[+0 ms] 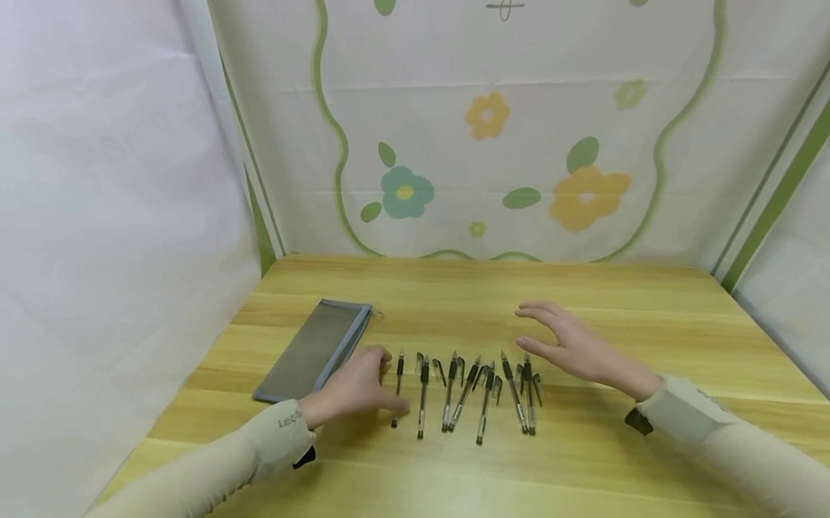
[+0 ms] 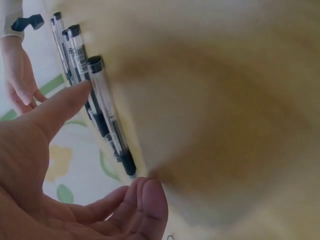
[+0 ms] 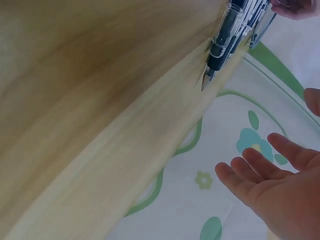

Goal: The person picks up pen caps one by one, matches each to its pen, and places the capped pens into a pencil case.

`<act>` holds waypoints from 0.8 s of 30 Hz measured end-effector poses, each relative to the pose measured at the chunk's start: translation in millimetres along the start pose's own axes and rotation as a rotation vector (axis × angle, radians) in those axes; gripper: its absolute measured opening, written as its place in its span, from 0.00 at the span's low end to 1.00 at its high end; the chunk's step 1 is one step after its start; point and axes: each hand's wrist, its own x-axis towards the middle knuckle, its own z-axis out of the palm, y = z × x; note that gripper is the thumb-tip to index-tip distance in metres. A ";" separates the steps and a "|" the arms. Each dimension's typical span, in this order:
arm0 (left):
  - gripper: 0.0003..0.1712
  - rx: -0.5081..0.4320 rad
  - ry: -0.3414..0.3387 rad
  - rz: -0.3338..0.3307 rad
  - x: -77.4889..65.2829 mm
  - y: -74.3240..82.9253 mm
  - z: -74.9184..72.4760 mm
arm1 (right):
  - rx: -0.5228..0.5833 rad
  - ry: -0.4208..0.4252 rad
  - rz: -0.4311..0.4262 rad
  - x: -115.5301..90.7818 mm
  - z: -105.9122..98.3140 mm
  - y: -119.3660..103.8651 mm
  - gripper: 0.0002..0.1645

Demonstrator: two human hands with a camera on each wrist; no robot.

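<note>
Several black gel pens (image 1: 485,405) lie in a rough row on the table, tips toward the back, with dark pen caps (image 1: 439,371) beside them. My left hand (image 1: 354,383) is at the leftmost pen (image 1: 399,385). In the left wrist view the thumb (image 2: 65,107) reaches over beside a pen's clear barrel (image 2: 102,90), and the fingertips (image 2: 152,195) lie near its tip; whether they touch it I cannot tell. Over the table just right of the row, my right hand (image 1: 579,348) holds nothing, its fingers extended and apart from the pens.
A grey pencil pouch (image 1: 305,354) with blue edging lies left of the pens, partly behind the left hand. The wooden table (image 1: 621,473) meets a flowered cloth backdrop (image 1: 445,151) at the back. White cloth walls (image 1: 104,194) stand at both sides.
</note>
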 end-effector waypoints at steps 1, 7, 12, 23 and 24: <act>0.48 -0.008 0.000 0.006 -0.2 -1.4 0.6 | 0.004 -0.002 0.007 -0.4 0.3 0.2 0.36; 0.37 -0.067 0.033 0.069 -2.5 -12.8 2.6 | 0.022 0.007 0.020 -2.9 2.2 1.5 0.35; 0.24 -0.101 0.100 0.117 -5.8 -21.9 0.1 | 0.060 0.018 0.012 -4.1 2.6 3.2 0.33; 0.10 -0.095 0.109 0.133 -5.1 -29.2 -8.1 | 0.168 0.013 -0.005 -3.7 2.0 2.8 0.26; 0.10 -0.098 0.108 0.126 -4.9 -29.9 -8.6 | 0.164 0.012 -0.011 -2.7 2.4 2.1 0.26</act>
